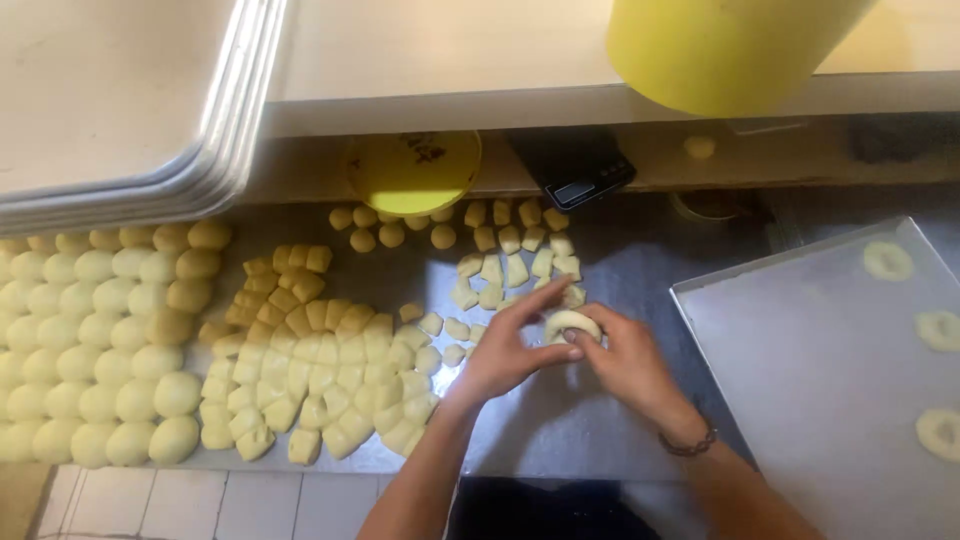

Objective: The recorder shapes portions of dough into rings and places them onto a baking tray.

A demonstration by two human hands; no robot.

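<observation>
My left hand [503, 352] and my right hand [628, 362] meet over the steel counter [560, 425], both gripping one pale dough ring [572, 322] between thumbs and fingertips. The ring is partly hidden by my fingers. A dark bracelet circles my right wrist [688, 441]. Just left of my hands lies a heap of cut dough pieces [320, 370].
Round dough balls [95, 345] fill the far left. A metal tray [800, 380] at right carries three dough rings [887, 261]. Stacked trays [130, 100] overhang at top left. A yellow bucket [725, 50], a yellow lid [415, 170] and a small black scale [575, 170] sit behind.
</observation>
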